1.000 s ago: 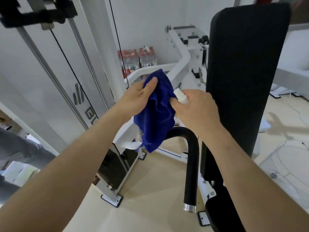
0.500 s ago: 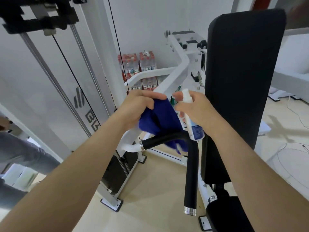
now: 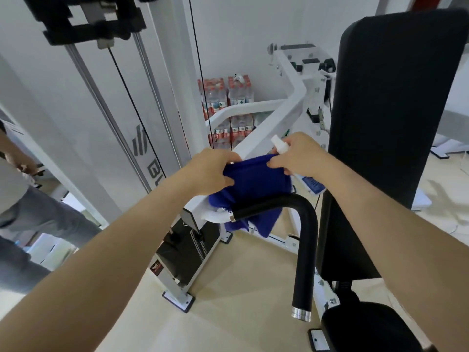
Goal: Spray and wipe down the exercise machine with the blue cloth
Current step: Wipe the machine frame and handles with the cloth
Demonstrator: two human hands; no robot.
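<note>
Water packs (image 3: 237, 95) behind; handle (image 3: 304, 224) crosses blue cloth (image 3: 256, 179) — left hand (image 3: 210, 171) pinches it; right hand (image 3: 302, 156) too, gripping spray bottle (image 3: 280, 146).

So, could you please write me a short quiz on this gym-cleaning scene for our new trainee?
1. True or false: the white plastic spray bottle stands on the floor.
2. Where is the curved black foam handle relative to the soft blue cloth? A nearer the camera; B behind it; C far off to its left.
3. Fill in: the left hand grips the ___.
Key: 1 false, the right hand holds it. 2 A. 3 cloth.
</note>
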